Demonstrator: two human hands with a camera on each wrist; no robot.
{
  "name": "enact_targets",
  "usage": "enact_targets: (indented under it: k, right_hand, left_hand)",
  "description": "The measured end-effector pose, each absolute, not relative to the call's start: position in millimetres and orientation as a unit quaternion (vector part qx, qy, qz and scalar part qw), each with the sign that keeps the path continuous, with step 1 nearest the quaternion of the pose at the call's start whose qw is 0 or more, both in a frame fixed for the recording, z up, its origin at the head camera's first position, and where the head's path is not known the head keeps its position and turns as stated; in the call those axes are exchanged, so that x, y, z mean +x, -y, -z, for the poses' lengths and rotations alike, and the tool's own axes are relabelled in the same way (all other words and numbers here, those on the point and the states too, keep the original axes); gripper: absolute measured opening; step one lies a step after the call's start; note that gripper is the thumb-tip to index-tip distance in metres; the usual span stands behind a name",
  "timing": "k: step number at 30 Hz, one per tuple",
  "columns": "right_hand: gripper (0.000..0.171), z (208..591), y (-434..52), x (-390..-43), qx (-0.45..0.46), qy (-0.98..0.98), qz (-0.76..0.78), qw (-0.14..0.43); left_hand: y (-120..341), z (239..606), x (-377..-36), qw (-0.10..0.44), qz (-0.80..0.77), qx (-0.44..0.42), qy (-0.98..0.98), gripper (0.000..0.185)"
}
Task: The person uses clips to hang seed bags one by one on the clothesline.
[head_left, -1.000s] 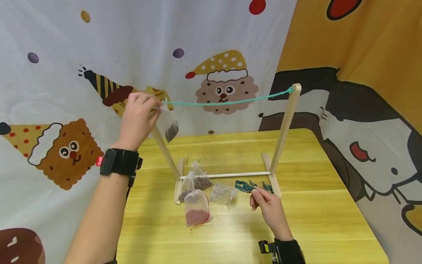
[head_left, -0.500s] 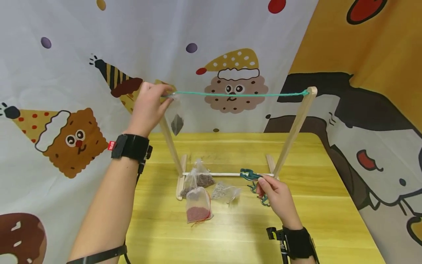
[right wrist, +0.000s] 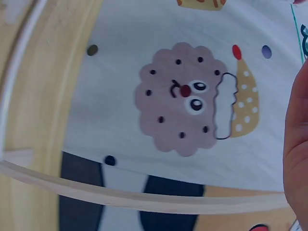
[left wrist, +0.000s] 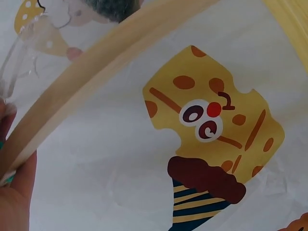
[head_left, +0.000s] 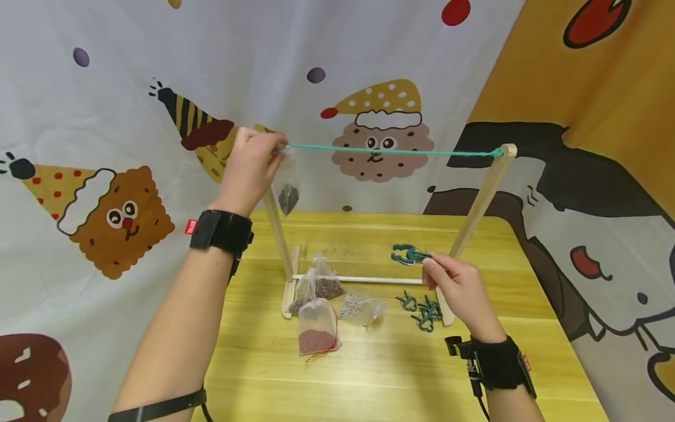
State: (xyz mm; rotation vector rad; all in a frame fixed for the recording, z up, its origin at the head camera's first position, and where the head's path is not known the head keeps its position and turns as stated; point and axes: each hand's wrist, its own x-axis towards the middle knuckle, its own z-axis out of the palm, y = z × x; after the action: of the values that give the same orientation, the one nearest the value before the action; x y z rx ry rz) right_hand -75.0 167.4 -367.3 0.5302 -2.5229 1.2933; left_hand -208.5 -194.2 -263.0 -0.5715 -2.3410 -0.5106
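Our left hand pinches the top of a small clear bag against the green string, beside the left post; the bag hangs just below our fingertips. Our right hand pinches a green clip by its tail, jaws pointing left. The bag looks light, limp and slippery, best held at its top hem. The clip seems stiff and springy. Between our hands the string runs bare, leaving open room.
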Motion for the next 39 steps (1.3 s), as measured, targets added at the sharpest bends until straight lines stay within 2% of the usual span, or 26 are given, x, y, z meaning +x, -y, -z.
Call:
enact_targets:
  k: [5, 9, 15, 24, 33, 39]
  right_hand:
    - [0.020, 337.1, -153.4, -91.8, 0.235, 0.875, -0.381, 0.186]
    - [0.018, 307.3, -135.6, -110.4, 0.291, 0.871, -0.325, 0.225]
    - [0.024, 263.9, -111.1, -133.9, 0.337, 0.871, -0.249, 0.256]
    - [0.021, 228.0, -65.9, -155.5, 0.384, 0.869, -0.173, 0.261]
    - [0.027, 217.0, -26.8, -178.5, 0.372, 0.888, -0.127, 0.238]
    - [0.023, 213.6, -15.2, -180.6, 0.371, 0.887, -0.134, 0.241]
  left_hand:
    - [195.3, 264.6, -209.1, 0.358, 0.182, -0.234, 0.886, 0.014]
    - [197.1, 266.9, -207.4, 0.354, 0.171, -0.236, 0.889, 0.013]
    - [195.9, 265.9, -205.6, 0.347, 0.161, -0.236, 0.893, 0.013]
    - [196.5, 266.0, -200.5, 0.349, 0.161, -0.227, 0.895, 0.010]
    - [199.0, 271.8, -197.0, 0.362, 0.163, -0.234, 0.887, 0.010]
    - [198.5, 266.4, -196.1, 0.369, 0.154, -0.247, 0.883, 0.010]
